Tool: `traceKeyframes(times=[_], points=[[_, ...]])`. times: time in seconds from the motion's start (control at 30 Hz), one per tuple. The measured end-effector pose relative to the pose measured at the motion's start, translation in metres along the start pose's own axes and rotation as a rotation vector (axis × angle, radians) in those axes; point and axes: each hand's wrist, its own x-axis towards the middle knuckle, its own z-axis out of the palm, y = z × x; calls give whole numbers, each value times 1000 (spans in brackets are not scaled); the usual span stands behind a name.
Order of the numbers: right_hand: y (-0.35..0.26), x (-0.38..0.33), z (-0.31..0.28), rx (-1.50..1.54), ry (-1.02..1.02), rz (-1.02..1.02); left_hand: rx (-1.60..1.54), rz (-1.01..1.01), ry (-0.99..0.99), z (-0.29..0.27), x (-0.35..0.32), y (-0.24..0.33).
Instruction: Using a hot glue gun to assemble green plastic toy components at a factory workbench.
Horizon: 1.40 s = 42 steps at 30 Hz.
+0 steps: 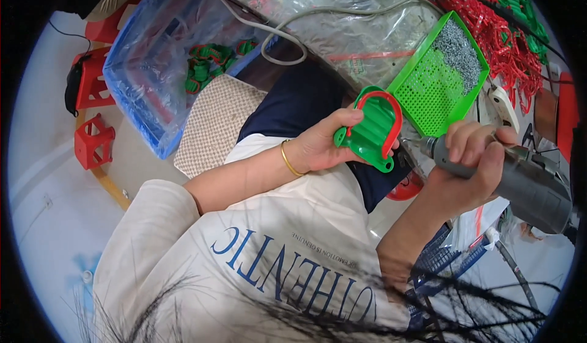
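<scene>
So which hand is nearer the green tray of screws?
Right. The right hand, gripping the grey power screwdriver, sits just below the green tray; the left hand, holding the green-and-red part, is further left.

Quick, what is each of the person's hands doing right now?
Left hand: closed on a green ridged plastic piece with a red U-shaped rim.
Right hand: closed around a grey power screwdriver.

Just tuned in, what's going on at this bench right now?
A person holds a green plastic part with a red curved strip in the left hand. The right hand grips a grey electric screwdriver, its tip close against the part's edge. Just behind sits a green tray with small metal screws piled at its far end. A blue bin lined with clear plastic, off to the left, holds more green pieces.
</scene>
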Motion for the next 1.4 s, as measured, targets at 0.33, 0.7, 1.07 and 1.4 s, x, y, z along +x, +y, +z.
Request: traceKeyframes(times=[0.33,0.7,1.07,1.4], points=[[3,-28,3,-24,0,37,2,13,27,7,-8,-2],[4,-28,-1,-13,-46,5,-53,-6,30,8,-7,-1],[-3,-15,-13,265,-305,-13,-20,-69,115,7,-11,0],[42,25,-6,-88,116,-11,-94,-33,25,-1,-6,7]])
